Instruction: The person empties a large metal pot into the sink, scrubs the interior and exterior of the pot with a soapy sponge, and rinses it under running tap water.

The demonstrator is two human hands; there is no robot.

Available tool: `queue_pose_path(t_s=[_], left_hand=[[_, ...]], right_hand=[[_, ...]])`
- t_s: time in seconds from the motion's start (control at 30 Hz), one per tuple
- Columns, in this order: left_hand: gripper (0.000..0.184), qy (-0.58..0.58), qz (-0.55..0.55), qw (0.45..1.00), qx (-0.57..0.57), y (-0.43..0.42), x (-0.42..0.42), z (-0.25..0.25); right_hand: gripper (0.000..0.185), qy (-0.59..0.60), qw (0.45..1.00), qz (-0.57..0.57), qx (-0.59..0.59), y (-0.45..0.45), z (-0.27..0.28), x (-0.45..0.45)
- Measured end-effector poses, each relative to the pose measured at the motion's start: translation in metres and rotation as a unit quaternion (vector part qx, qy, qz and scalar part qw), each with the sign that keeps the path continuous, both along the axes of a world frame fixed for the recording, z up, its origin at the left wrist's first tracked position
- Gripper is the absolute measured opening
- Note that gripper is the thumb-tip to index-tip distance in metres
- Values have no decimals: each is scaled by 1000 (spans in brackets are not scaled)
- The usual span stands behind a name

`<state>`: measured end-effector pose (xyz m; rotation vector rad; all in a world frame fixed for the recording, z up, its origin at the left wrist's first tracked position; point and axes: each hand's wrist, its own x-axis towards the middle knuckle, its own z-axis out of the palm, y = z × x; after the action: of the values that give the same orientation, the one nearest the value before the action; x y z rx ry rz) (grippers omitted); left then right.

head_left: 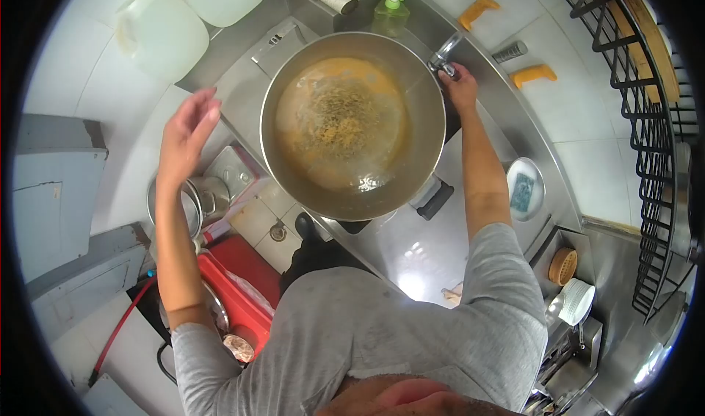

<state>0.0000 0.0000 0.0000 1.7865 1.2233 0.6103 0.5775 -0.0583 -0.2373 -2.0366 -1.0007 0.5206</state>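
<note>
A large round metal pan [286, 174] sits over the sink, holding cloudy yellowish water with dark and orange bits gathered in the middle. Its black side handle [436, 200] points toward my body. At the pan's far right edge, my right hand [460, 87] has its fingers closed around the base of the chrome faucet [445, 55]. My left hand [189, 133] is raised in the air left of the pan, fingers stretched out, with nothing in it and apart from the rim.
A green soap bottle [391, 11] stands behind the pan. A white dish [526, 188] with a scouring pad lies on the right counter. Black wire rack [637, 107] hangs at right. Plastic jugs [161, 30] are upper left; a red bin [236, 287] is on the floor side.
</note>
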Motion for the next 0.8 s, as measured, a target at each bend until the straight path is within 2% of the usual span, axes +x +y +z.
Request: queue_pose_path(t_s=[0.07,0.1,0.13,0.17,0.23,0.27,0.3,0.33,0.37,0.43,0.57,0.67,0.73,0.8], left_hand=[[60,21,-9,999,45,24,26,3],[60,1,-9,997,70,50,47,-3],[60,7,-10,998,65,63,59,-5],[61,16,-13,998,54,71,67,-10],[56,-45,-28,997,-53,88,86,-19],[54,-76,-34,991,-105,94,93,-26],[52,-102,-48,984,-139,102,97,-33],[50,-125,-64,975,-175,108,101,-41],[48,-147,-80,964,-209,110,103,-44],[46,-129,-85,968,-197,107,105,-38],[45,-145,-117,973,-137,104,126,3],[50,-102,-199,970,-92,91,147,67],[53,-68,-249,963,-73,89,165,108],[59,-23,-285,956,-66,81,191,142]], right_hand=[[63,134,980,-66,135,-19,-4,-12],[58,81,983,-76,145,-17,10,7],[55,52,987,-93,124,-49,6,2],[52,-8,993,-106,54,-98,6,-21],[49,-139,980,-124,-66,-195,36,-69],[51,-50,984,-131,-108,-234,28,-88],[51,113,973,-164,-116,-262,31,-116],[51,274,934,-196,-121,-277,33,-146],[50,343,914,-203,-73,-276,33,-168],[49,473,855,-212,32,-277,34,-198],[46,474,855,-210,12,-267,26,-199],[47,509,829,-231,-16,-279,57,-213],[49,540,800,-258,-45,-278,65,-229],[47,618,737,-267,-64,-273,74,-246]])
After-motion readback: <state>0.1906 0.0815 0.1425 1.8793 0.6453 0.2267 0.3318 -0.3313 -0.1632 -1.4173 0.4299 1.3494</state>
